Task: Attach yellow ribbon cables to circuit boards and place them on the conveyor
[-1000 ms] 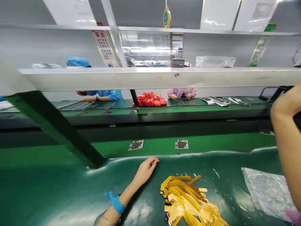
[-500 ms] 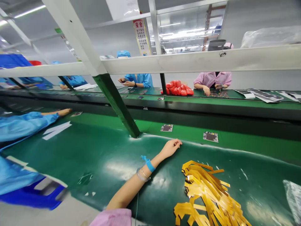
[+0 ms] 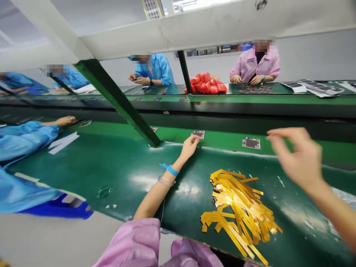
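Reaching: the left hand (image 3: 189,146) is stretching to the near edge of the light green belt (image 3: 222,134), its fingertips touching a small flat rectangular board (image 3: 198,134) with a dark centre and pale border; whether they are pinching it is not showing.
Second board: another flat board (image 3: 251,142) of the same kind is lying on the belt to the right, well apart from the first.
Right hand: the right hand (image 3: 299,159) is hovering blurred above the mat, fingers loosely spread, gripping nothing.
Strips: a loose heap of thin glossy yellow strips (image 3: 239,207) is lying on the mat between the 2 hands.
Mat: the dark green shiny mat (image 3: 111,167) is rippling at its far edge.
Wrist: a blue band (image 3: 172,170) and a clear bangle (image 3: 166,181) are circling the left wrist.
Neighbour: a person's blue sleeve (image 3: 25,139) is resting on the mat at far left.
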`<control>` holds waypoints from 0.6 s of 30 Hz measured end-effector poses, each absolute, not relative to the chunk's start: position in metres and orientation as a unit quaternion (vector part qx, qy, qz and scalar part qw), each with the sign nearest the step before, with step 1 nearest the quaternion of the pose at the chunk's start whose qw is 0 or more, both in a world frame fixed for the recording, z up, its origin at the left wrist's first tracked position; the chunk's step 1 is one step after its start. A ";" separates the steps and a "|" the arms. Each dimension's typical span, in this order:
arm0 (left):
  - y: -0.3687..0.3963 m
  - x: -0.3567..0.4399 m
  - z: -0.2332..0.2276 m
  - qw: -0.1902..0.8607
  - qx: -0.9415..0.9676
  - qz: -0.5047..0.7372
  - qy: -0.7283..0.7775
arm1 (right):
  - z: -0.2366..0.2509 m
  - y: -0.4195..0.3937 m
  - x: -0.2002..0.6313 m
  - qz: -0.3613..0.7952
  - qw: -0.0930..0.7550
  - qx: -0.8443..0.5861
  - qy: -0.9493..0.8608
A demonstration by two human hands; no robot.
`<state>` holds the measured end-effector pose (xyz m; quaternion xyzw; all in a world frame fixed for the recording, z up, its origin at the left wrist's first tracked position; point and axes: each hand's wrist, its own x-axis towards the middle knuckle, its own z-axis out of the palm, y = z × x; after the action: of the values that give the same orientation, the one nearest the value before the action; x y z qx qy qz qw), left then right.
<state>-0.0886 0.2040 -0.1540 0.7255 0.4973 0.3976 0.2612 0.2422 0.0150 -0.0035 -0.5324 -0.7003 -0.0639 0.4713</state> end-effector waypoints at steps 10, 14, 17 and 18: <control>0.246 -0.093 -0.148 0.142 0.769 0.295 0.549 | -0.114 0.063 0.155 0.278 0.162 -0.412 -0.852; 0.257 -0.099 -0.147 0.171 0.800 0.203 0.538 | -0.109 0.073 0.159 0.339 0.117 -0.409 -0.839; 0.267 -0.096 -0.143 0.198 0.817 0.149 0.521 | -0.110 0.075 0.159 0.382 0.122 -0.404 -0.822; 0.270 -0.093 -0.141 0.205 0.819 0.138 0.518 | -0.111 0.076 0.159 0.396 0.131 -0.404 -0.814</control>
<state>-0.0928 0.2697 -0.1412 0.8190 0.5179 0.1385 0.2046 0.1591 0.0756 -0.1106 -0.4043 -0.8143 0.3956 0.1306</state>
